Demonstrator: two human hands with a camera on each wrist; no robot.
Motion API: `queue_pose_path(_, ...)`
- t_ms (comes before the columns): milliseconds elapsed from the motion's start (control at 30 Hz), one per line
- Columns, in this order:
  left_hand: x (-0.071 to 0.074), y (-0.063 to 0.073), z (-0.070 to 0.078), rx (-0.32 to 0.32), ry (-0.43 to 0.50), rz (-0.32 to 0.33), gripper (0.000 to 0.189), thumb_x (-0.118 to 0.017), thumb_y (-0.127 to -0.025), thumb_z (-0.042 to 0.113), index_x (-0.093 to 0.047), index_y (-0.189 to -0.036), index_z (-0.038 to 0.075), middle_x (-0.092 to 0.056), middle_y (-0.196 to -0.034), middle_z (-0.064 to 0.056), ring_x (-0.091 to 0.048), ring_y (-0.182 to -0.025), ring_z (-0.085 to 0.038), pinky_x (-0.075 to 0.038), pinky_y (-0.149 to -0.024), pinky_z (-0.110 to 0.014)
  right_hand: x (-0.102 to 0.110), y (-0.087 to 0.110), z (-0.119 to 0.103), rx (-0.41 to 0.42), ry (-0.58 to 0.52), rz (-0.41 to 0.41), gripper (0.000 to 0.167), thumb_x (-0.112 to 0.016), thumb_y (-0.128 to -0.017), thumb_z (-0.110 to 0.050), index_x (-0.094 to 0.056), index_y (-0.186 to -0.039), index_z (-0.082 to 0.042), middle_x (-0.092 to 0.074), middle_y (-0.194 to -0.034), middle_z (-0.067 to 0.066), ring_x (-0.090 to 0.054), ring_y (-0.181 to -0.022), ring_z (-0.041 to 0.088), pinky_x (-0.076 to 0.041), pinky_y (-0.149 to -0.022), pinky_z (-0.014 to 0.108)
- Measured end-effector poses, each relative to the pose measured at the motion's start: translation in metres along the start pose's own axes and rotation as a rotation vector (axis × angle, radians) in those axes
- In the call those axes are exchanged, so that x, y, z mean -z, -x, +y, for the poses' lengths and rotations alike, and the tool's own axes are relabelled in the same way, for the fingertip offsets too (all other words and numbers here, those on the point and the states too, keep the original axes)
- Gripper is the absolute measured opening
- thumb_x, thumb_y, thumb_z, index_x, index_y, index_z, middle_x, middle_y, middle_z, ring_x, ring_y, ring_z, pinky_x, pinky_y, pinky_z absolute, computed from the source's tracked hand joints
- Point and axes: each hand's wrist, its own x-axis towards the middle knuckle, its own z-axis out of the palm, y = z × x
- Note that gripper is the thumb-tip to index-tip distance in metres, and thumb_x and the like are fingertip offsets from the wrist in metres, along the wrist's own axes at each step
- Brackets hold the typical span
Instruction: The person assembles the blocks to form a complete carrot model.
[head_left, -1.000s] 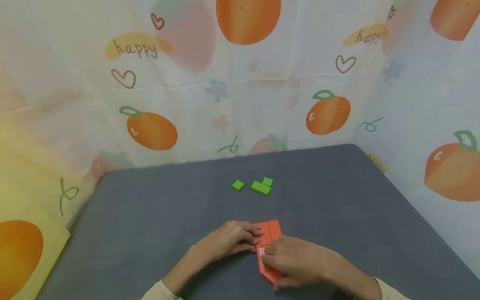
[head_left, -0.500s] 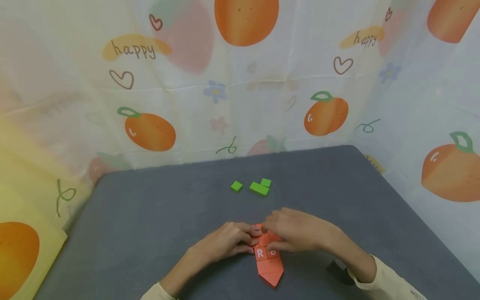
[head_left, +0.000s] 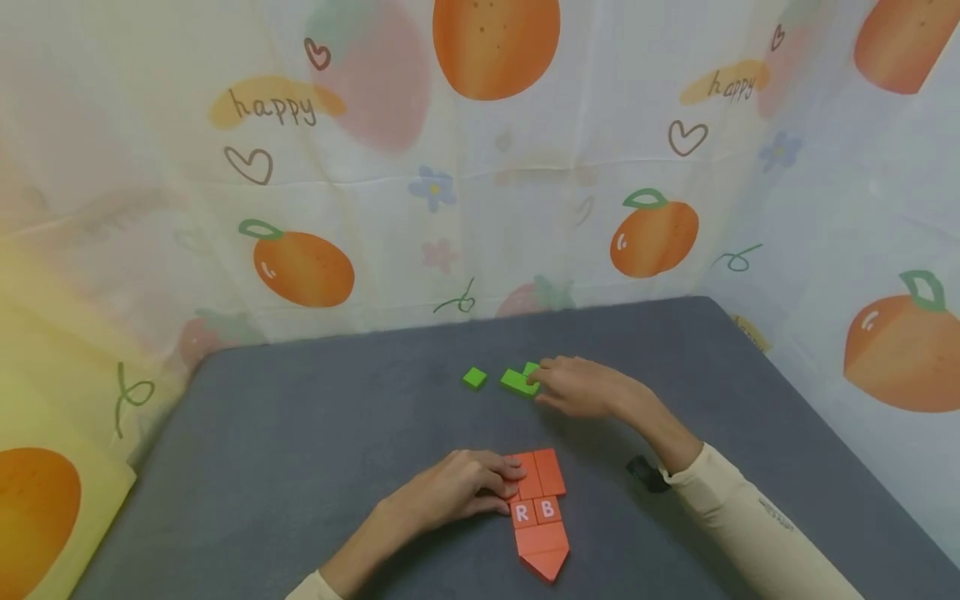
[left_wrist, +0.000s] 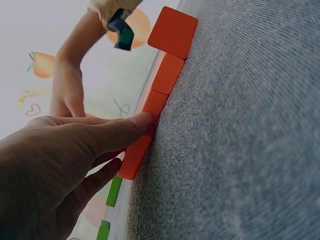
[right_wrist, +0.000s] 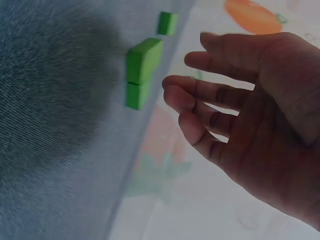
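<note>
Several flat orange-red blocks [head_left: 542,537] lie together on the grey surface, forming a shape with a pointed near end. Two of them carry the white letters R and B. My left hand [head_left: 461,487] rests against their left side, its thumb [left_wrist: 135,122] and fingers touching the block edges in the left wrist view. Farther back, my right hand [head_left: 581,387] hovers beside a long green block [head_left: 516,382] and a small green block [head_left: 531,368]. In the right wrist view its fingers [right_wrist: 200,95] are spread and loosely bent, apart from the green blocks, with nothing held.
Another small green block [head_left: 474,378] lies left of the green pair. A grey cloth surface [head_left: 315,417] lies under everything. Fruit-printed curtains [head_left: 390,192] stand behind and at both sides. A dark device [head_left: 647,473] sits at my right wrist.
My right hand has moved off the orange-red blocks and forward to the green ones, uncovering the letter B and the blocks around it. My left hand has stayed in place.
</note>
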Motion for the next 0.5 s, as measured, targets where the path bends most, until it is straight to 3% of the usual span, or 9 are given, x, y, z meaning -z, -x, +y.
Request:
queue_pose_path(233, -0.001, -0.001, -0.001, 0.003, -0.008, 0.001, 0.021, -0.080, -0.092, 0.023, -0.084, -0.109, 0.011, -0.074, -0.133, -0.004, -0.067, -0.132, -0.015, -0.057, -0.105, -0.026, -0.020, -0.017, 0.013, -0.004, 0.037, -0.034, 0.043, -0.050, -0.109, -0.007, -0.056, -0.152, -0.009, -0.066, -0.125, 0.023, -0.068, -0.106, 0.037, -0.058, -0.091, 0.052)
queue_pose_path(367, -0.001, -0.001, 0.000, 0.003, 0.004, -0.003, 0.021, -0.080, -0.092, 0.023, -0.084, -0.109, 0.011, -0.074, -0.133, -0.004, -0.067, -0.131, -0.015, -0.057, -0.106, -0.026, -0.024, -0.013, 0.018, -0.025, 0.010, -0.019, 0.037, -0.052, -0.107, -0.004, -0.066, -0.141, -0.009, -0.066, -0.126, 0.020, -0.066, -0.112, 0.036, -0.057, -0.094, 0.052)
queue_pose_path(500, -0.001, -0.001, 0.000, 0.010, 0.001, -0.008, 0.021, -0.080, -0.092, 0.023, -0.084, -0.110, 0.011, -0.074, -0.133, -0.003, -0.067, -0.132, -0.014, -0.057, -0.106, -0.025, -0.023, -0.010, 0.020, -0.038, 0.000, 0.041, 0.027, -0.063, -0.103, -0.008, -0.071, -0.129, -0.008, -0.067, -0.117, 0.013, -0.066, -0.102, 0.028, -0.057, -0.086, 0.045)
